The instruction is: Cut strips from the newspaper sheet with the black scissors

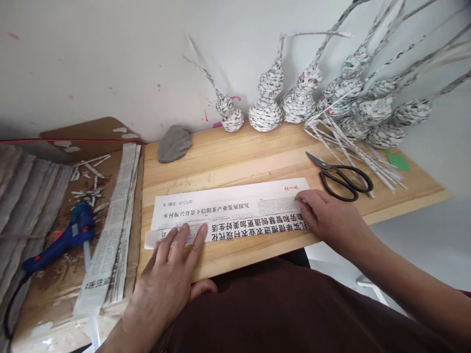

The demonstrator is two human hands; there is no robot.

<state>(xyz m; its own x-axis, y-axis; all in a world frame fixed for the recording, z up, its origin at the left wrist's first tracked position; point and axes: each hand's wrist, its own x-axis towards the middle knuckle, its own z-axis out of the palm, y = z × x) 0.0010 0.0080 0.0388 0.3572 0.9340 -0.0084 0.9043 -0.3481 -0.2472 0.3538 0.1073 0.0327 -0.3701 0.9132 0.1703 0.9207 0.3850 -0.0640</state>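
A strip of newspaper (228,206) lies lengthwise along the front of the wooden table, its lower long edge folded up over the sheet. My left hand (176,255) rests on the strip's lower left part, fingers spread and flat, thumb by the table's front edge. At the right end, my right hand (324,215) has its fingers curled and pinched on the paper. Black-handled scissors (340,179) lie just beyond my right hand, blades pointing to the back left.
Several gourd shapes woven from paper (265,115) stand along the wall. Thin rolled paper sticks (353,147) lie right of centre, near a green scrap (397,161). A grey cloth (174,143) sits at the back. Leftward are a blue glue gun (69,235) and newspaper strips (110,245).
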